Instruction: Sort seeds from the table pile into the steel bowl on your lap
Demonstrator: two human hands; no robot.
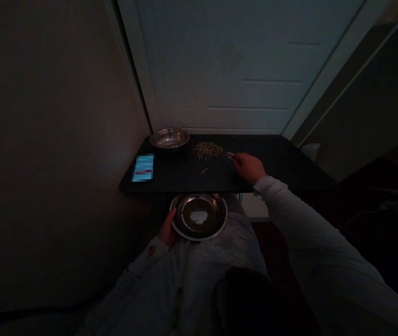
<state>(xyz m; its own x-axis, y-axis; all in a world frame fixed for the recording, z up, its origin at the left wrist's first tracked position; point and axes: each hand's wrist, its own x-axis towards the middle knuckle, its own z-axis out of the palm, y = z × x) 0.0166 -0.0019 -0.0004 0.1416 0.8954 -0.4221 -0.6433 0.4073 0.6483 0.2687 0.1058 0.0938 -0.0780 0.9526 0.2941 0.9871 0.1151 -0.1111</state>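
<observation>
Holding round, shiny metal bowl (222, 215) — greenish grains (210, 218) inside.

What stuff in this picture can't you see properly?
All in the head view:
Small, thin, pale thing at the right hand's fingertips: too dim and tiny to name, partly covered by the hand.
Pile of tiny brownish, speckled grains: too small to tell what kind.
Left hand's fingers underneath: hidden by the shiny, round, silver metal bowl it holds.
Bright blue rectangle: details blurred into squares.
</observation>
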